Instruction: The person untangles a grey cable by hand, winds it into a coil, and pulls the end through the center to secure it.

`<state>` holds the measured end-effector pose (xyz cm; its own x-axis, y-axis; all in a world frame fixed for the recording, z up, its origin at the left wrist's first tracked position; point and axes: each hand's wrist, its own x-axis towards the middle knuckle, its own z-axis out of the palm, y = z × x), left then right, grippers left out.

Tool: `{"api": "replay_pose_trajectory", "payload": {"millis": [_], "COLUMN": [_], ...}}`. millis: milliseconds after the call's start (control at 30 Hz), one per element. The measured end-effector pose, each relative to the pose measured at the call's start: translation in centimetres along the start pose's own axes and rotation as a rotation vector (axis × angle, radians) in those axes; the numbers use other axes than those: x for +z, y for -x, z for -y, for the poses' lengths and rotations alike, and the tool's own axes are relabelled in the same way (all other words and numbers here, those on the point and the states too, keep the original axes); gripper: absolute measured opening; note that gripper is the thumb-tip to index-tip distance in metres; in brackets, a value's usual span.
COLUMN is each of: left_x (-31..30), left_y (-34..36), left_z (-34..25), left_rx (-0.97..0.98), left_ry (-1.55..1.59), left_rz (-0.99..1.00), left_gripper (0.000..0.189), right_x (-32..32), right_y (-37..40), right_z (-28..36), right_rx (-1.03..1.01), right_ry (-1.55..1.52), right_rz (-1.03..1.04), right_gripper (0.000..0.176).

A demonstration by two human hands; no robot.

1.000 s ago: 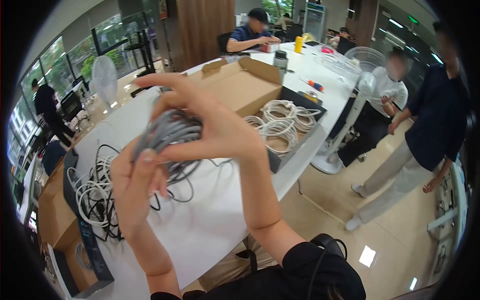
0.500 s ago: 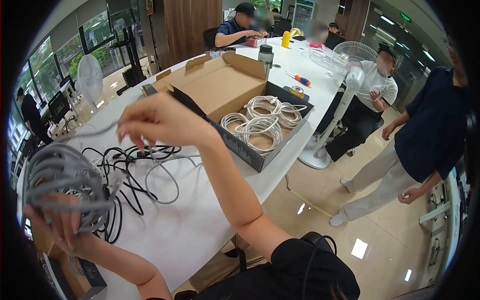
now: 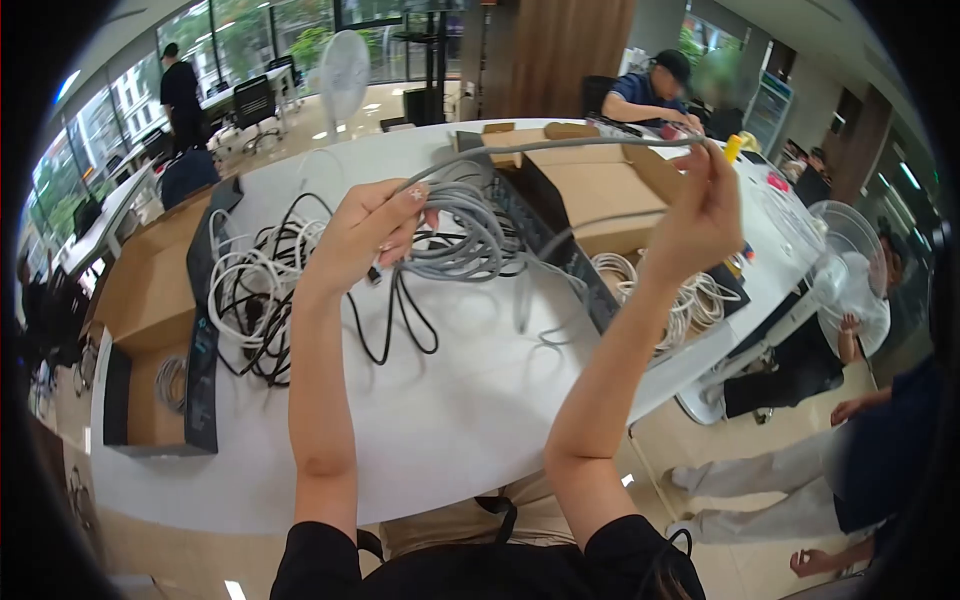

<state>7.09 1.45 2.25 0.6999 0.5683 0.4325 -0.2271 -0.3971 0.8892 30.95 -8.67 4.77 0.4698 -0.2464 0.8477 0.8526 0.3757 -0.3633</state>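
A grey cable coil (image 3: 465, 240) hangs in the fingers of my left hand (image 3: 365, 235), above the white table. From the coil a strand of the same cable arches over to the right. My right hand (image 3: 700, 210) pinches that strand between raised fingertips. A looser stretch of grey cable dangles between my hands toward the tabletop. Beneath and left of my left hand lies a tangle of black cables (image 3: 400, 315) and white cables (image 3: 235, 285). My right forearm partly covers the open box (image 3: 600, 190), which holds coiled white cables (image 3: 700, 305).
At the left end of the white table (image 3: 450, 440) stands another open box (image 3: 205, 400) with a small grey coil (image 3: 170, 385) inside. A person (image 3: 655, 95) sits across the table. A standing fan (image 3: 830, 285) and other people are at the right.
My view has swung left. My left hand and the coil are now near the middle of the view. My right hand is farther from the coil, with a longer strand drawn out between them.
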Motion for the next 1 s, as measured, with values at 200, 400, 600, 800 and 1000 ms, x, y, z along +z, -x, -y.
{"api": "replay_pose_trajectory", "payload": {"millis": [200, 400, 600, 800, 1000], "left_x": [1.8, 1.5, 2.8, 3.9, 4.4], "left_y": [0.1, 0.2, 0.2, 0.6, 2.0], "left_z": [-1.2, -0.7, -0.6, -0.9, -1.7], "left_rx": [0.149, 0.274, 0.347, 0.282, 0.217], "left_ry": [0.162, 0.356, 0.414, 0.272, 0.188], "left_rz": [-0.171, -0.074, 0.013, 0.022, 0.047], "left_gripper": [0.044, 0.047, 0.043, 0.054, 0.054], "right_x": [-0.6, -0.3, 0.2, 1.0, -0.1], "right_y": [-0.1, 0.5, 1.6, 2.1, 0.8], "right_z": [0.2, 0.5, 0.8, 0.7, 1.3], "right_rx": [0.127, 0.258, 0.393, 0.356, 0.306], "right_ry": [-0.252, -0.412, -0.765, -0.789, -0.777], "right_rz": [0.261, 0.775, 1.160, 1.149, 1.265], "right_gripper": [0.011, 0.023, 0.039, 0.063, 0.054]}}
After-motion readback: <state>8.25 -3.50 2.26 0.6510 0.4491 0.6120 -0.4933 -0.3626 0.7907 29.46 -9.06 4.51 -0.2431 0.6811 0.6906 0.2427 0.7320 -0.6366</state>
